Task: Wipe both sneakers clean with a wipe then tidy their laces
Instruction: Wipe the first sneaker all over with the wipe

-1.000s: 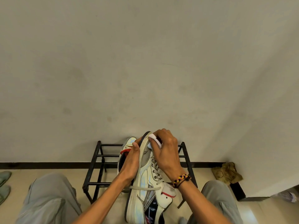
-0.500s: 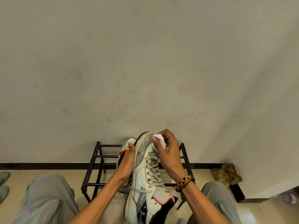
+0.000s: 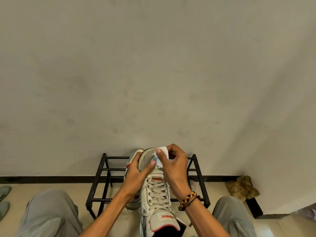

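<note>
Two sneakers in frame. Held sneaker (image 3: 156,197): white leather-look upper with red trim, grey rounded toe cap, flat off-white laces (image 3: 158,191) criss-crossed through the eyelets, padded tongue with red print and red edging flopped toward the camera, dark lining below it. It points toe-away, roughly centred between the knees, above the rack (image 3: 100,175).

Second sneaker (image 3: 132,159): mostly hidden behind the left hand and the first shoe. Only a pale toe with a red accent and a grey sole edge show; sits on the rack, touching or just beside the held one, can't tell which.

Wipe (image 3: 161,157): one, small, white, crumpled, soft fabric or tissue, faint blue patch on it. It's at the toe of the held sneaker.

Left hand (image 3: 136,175): wrapped around the left side of the toe area, thumb laid across the grey cap, fingers curled under. Gripping the shoe.

Right hand (image 3: 172,166): pinching the wipe between thumb and fingers at the toe. One braided bracelet (image 3: 189,200) on that wrist, black/yellow/red beads or cord.

Rack: black metal tube, open rectangular frame, thin cross rails, against a plain matte wall with a black skirting strip.

Floor: smooth beige tile. One crumpled brown cloth (image 3: 242,189) in the right corner. Two grey-green slippers (image 3: 4,200) at the left edge, partly cut off. Grey trousers, two knees.
</note>
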